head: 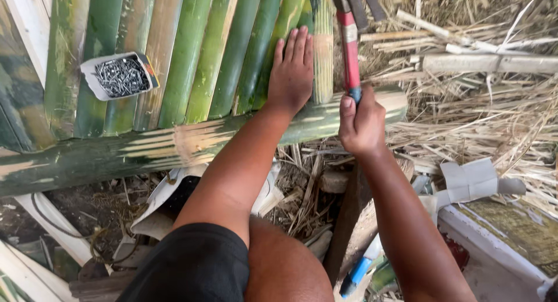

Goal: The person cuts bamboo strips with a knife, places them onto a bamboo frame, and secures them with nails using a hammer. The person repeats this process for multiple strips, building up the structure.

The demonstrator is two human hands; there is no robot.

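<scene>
My left hand [292, 72] lies flat, fingers together, on split green bamboo slats [197, 58] that rest side by side across a thick green bamboo pole [139, 148]. My right hand [361, 124] grips the red handle of a claw hammer [350, 40], whose dark head is raised at the top edge of the view, just right of the last slat. A small open box of nails [120, 75] sits on the slats to the left.
Dry straw and pale cut bamboo pieces [488, 63] cover the ground at right. White scrap boards [52, 226] and torn cardboard [474, 183] lie below the pole. A blue-handled tool [356, 276] lies near my knee.
</scene>
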